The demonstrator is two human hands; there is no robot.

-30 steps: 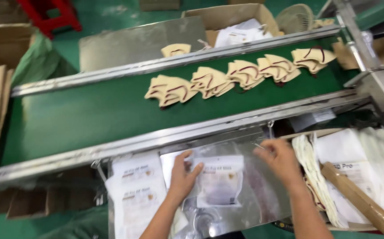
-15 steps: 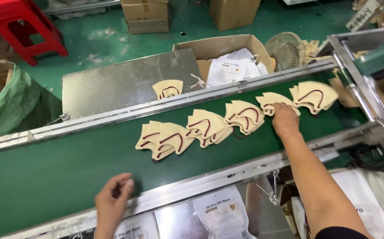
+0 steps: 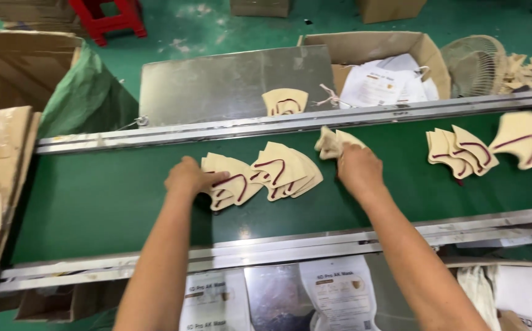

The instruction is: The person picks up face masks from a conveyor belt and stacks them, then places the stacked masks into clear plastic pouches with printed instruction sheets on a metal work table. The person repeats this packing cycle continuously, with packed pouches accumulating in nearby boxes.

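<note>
- Nearest me, below the belt's near rail, printed packaging bags [image 3: 339, 294] lie flat on a steel tray [image 3: 275, 297].
- My left hand [image 3: 187, 178] rests on the green conveyor belt [image 3: 94, 196], left of its middle. Its fingers are pressed down flat on the left edge of a pile of beige masks [image 3: 232, 181] with dark red trim; they hold the pile in place rather than close around it.
- Touching that pile on its right, a second fanned stack of masks [image 3: 287, 171] lies near the belt's centre.
- My right hand [image 3: 359, 168] is just right of that stack, toward the far rail. Its fingers are clenched on a crumpled beige mask [image 3: 332, 141], which sticks out beyond the knuckles.
- Further right along the belt, well apart from my hands, another fanned group of masks [image 3: 459, 150] lies, and a blurred single mask [image 3: 526, 138] sits by the right edge.
- Beyond the far rail, one mask [image 3: 285, 101] lies on a steel plate [image 3: 217, 86].
- Behind that, a cardboard box [image 3: 379, 49] holds white printed bags; a small fan [image 3: 477, 61] stands just to its right.
</note>
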